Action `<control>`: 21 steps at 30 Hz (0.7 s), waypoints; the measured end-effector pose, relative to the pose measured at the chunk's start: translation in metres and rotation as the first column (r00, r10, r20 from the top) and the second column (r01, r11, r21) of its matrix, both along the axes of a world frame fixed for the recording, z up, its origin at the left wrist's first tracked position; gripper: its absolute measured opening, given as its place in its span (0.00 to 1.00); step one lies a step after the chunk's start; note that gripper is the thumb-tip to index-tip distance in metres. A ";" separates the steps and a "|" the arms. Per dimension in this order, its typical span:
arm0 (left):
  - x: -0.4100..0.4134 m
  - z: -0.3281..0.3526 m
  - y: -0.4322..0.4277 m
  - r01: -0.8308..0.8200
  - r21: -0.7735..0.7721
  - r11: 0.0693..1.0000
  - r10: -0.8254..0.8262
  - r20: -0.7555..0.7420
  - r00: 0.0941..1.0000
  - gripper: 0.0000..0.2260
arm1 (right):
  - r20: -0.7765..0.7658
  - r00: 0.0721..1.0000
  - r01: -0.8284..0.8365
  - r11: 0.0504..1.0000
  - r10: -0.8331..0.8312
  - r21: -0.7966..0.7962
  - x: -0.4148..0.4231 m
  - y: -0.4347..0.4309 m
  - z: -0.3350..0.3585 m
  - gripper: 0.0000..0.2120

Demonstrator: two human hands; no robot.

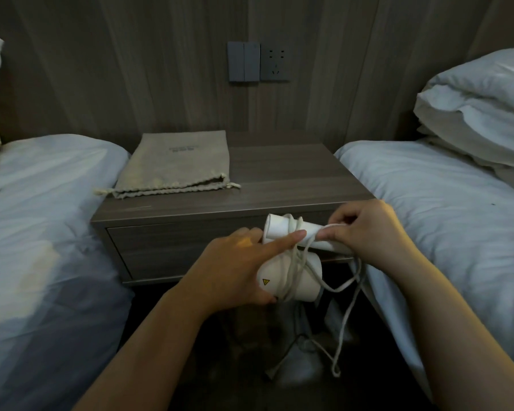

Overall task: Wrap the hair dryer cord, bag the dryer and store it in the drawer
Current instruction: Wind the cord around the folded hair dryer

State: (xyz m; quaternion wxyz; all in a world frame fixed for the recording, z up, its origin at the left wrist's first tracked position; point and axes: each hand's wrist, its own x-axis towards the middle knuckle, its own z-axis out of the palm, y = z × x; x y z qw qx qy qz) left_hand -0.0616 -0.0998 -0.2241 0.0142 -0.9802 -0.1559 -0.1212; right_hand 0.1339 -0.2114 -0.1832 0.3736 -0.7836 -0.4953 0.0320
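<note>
Cord wrapping underway, centre frame: your left hand [235, 268] grips hair dryer [298, 281], right hand [365, 229] pinches cord [343, 318]; next, wind dangling slack.

Yellow warning triangle [265, 282] on the hair dryer [310, 280]; unreadable print [181, 149] on the cloth bag [175, 170].

white hair dryer [288, 280] | beige bag [178, 164] | grey-brown wood-grain nightstand [279, 179]

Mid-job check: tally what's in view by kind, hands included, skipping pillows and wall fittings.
Hair dryer: 1
Cloth bag: 1
Nightstand: 1
Beds: 2, left bed, right bed
Hands: 2, left hand, right hand
Total: 7
</note>
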 end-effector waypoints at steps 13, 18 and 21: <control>0.004 -0.004 -0.005 0.046 0.013 0.999 -0.045 -0.024 0.999 0.46 | -0.083 0.996 0.046 0.989 -0.034 0.138 -0.001 0.008 -0.010 0.08; 0.004 -0.005 -0.007 0.066 0.007 0.998 -0.065 -0.025 0.998 0.43 | -0.082 0.988 0.137 0.984 -0.128 0.115 -0.001 0.009 -0.011 0.12; 0.004 -0.006 -0.007 0.062 0.013 0.998 -0.061 -0.038 0.997 0.41 | 0.001 0.977 0.212 0.975 -0.212 0.060 0.001 0.009 -0.013 0.17</control>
